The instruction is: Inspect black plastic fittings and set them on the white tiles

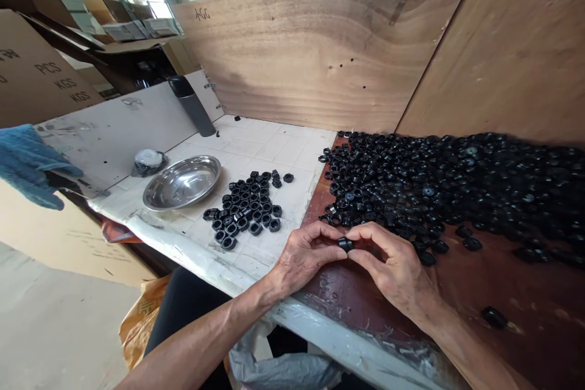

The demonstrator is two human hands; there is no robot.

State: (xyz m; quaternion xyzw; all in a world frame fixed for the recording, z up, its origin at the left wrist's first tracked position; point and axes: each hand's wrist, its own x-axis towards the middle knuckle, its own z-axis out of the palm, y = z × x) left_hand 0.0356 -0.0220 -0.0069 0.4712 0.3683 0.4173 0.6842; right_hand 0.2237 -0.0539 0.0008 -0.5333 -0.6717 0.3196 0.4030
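Observation:
Between my two hands, over the front of the red-brown board, is a small black plastic ring-shaped part [345, 244]. My left hand [307, 254] pinches it from the left with thumb and forefinger. From the right, my right hand [392, 259] grips the same part with its fingertips. Behind my hands spreads a large heap of similar black parts [411, 177]. A smaller group of black rings [249, 202] lies on the white surface to the left, many with their openings up.
A shiny metal bowl [183, 183] stands left of the smaller group. Beyond it are a dark bottle [194, 108] and a wrapped white roll [149, 160]. Wooden panels [311, 42] wall the back. A blue cloth [34, 161] hangs at the left edge. One black part [494, 317] lies apart at right.

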